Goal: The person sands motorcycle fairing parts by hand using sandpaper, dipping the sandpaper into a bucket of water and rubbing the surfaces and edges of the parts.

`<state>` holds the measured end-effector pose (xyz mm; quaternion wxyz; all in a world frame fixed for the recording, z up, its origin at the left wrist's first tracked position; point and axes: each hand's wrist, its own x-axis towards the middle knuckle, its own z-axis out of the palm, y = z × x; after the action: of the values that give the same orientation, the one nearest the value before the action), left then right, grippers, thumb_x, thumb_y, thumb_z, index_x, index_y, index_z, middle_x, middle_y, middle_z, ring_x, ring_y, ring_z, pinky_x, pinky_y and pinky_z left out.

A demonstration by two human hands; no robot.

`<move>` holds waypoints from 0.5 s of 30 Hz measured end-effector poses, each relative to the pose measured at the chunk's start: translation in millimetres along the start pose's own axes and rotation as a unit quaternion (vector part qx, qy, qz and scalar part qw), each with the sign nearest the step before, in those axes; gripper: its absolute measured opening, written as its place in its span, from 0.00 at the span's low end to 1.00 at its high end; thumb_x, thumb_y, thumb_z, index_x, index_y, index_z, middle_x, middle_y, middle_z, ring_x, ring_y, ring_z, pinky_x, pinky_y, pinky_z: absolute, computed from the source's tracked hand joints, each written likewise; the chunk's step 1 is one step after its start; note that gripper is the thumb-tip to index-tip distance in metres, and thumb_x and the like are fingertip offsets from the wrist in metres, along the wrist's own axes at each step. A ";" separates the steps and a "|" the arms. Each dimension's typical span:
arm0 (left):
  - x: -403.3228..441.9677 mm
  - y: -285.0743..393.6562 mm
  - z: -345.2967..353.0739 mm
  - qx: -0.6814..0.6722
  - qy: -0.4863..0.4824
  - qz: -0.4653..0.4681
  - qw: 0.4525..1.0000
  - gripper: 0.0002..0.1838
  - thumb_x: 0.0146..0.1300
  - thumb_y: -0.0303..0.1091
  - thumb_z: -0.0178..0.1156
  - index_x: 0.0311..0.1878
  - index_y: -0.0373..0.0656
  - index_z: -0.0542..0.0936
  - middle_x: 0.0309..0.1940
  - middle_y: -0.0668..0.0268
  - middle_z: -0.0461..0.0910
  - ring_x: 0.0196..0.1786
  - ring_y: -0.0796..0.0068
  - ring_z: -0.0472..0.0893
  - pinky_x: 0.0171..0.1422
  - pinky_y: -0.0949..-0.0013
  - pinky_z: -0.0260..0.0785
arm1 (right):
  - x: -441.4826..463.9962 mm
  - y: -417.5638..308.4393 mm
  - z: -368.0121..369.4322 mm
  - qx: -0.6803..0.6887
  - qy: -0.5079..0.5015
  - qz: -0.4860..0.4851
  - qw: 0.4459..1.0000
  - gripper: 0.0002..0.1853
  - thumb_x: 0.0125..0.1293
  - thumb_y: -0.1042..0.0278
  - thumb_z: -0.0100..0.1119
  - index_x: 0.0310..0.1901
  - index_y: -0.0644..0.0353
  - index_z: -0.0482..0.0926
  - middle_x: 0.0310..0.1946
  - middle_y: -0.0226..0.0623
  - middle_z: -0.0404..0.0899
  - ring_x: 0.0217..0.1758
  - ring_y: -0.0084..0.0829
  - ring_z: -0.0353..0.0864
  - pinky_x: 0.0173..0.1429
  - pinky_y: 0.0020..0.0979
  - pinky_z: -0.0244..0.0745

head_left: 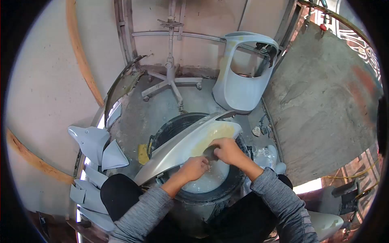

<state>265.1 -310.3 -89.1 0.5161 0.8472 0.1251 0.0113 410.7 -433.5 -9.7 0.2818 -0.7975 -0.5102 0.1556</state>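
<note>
A dark grey piece, probably sandpaper, [210,153] is between my two hands, over the tub. My right hand [227,150] is closed on its right side, thumb against it. Close beside it, my left hand [195,167] has its fingers curled at the lower edge of the same piece. Behind both hands a white and silver curved panel [170,148] lies tilted across the black tub [176,123]. Yellowish patches mark the panel's right part. Cloudy whitish water [206,181] fills the tub below my hands.
A large white shell with an opening [243,94] stands at the back right. A wheeled stand [171,73] is behind the tub. Several white panels [91,139] lean at the left. A yellow block [143,154] sits left of the tub; clear plastic [264,157] lies at its right.
</note>
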 end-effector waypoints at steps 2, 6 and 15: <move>-10.4 17.1 -27.9 0.147 0.028 0.041 0.988 0.15 0.59 0.37 0.69 0.46 0.38 0.83 0.28 0.58 0.85 0.33 0.58 0.86 0.43 0.56 0.76 | 8.9 -0.8 5.5 0.024 0.067 -0.007 0.997 0.16 0.56 0.78 0.54 0.45 0.68 0.85 0.41 0.56 0.85 0.45 0.54 0.86 0.53 0.46 0.78; -13.4 5.6 -65.6 0.316 0.103 0.054 0.942 0.43 0.47 0.44 0.78 0.66 0.42 0.70 0.62 0.49 0.76 0.64 0.48 0.75 0.61 0.49 0.70 | 14.3 3.3 39.7 0.028 0.196 -0.013 0.980 0.15 0.59 0.75 0.57 0.47 0.67 0.84 0.42 0.54 0.84 0.47 0.53 0.84 0.55 0.46 0.78; -6.0 -16.7 -76.3 0.276 0.061 -0.138 0.949 0.70 0.33 0.59 0.79 0.81 0.48 0.52 0.73 0.40 0.62 0.74 0.33 0.63 0.71 0.28 0.59 | 23.5 50.1 70.6 -0.123 0.134 -0.163 0.970 0.22 0.64 0.72 0.56 0.59 0.70 0.78 0.61 0.57 0.77 0.68 0.55 0.74 0.74 0.49 0.66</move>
<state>244.6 -237.8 -67.5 0.2504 0.9286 0.2703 -0.0439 419.4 -407.9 -95.2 0.2690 -0.7456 -0.6063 -0.0649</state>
